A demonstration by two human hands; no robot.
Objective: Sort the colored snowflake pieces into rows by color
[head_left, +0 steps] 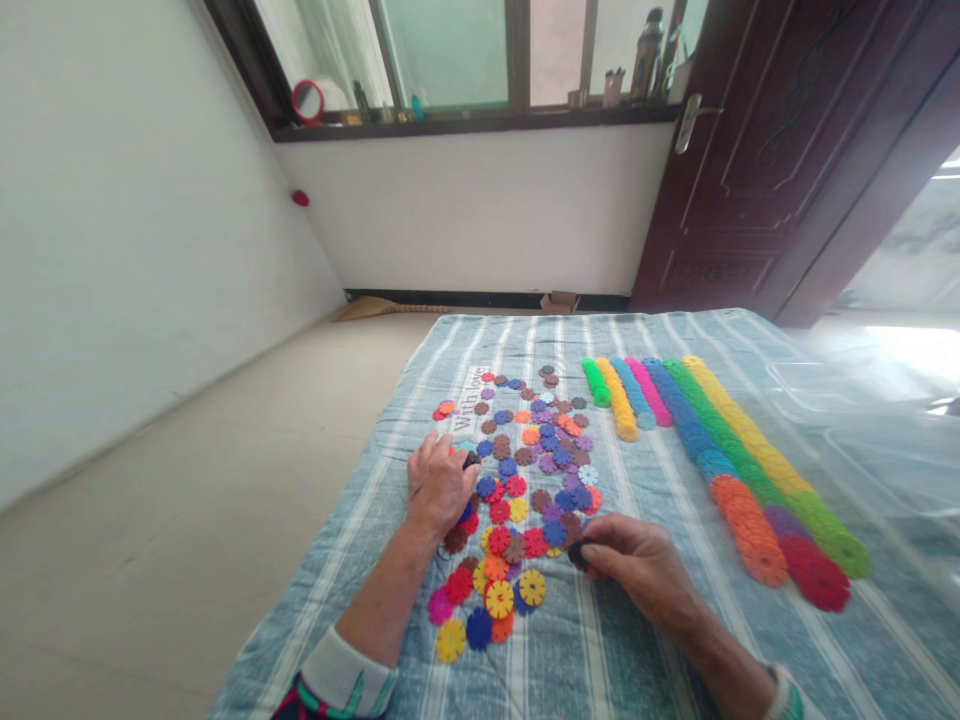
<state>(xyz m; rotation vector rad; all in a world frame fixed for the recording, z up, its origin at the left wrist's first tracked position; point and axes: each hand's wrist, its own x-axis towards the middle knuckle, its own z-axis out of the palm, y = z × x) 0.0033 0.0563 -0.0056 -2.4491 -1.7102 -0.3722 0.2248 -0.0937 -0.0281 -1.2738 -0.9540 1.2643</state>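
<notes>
Loose notched plastic discs (499, 598) in many colours lie scattered over the middle of a striped cloth (570, 660). My left hand (439, 488) is at the left edge of the scatter, its fingers bent, with a black disc (471, 459) at its fingertips; an orange piece shows beside them. At the right edge of the scatter, my right hand (630, 560) pinches a black disc (577, 553) between thumb and fingers. To the right, discs of like colour lie in long overlapping rows, among them a yellow row (750, 430) and a red one (816, 575).
A clear plastic container (885, 470), partly blurred, stands at the right of the cloth. Beyond the far edge are a white wall (480, 215), a broom (375, 307) on the floor and a dark red door (750, 180). Floor shows at the left.
</notes>
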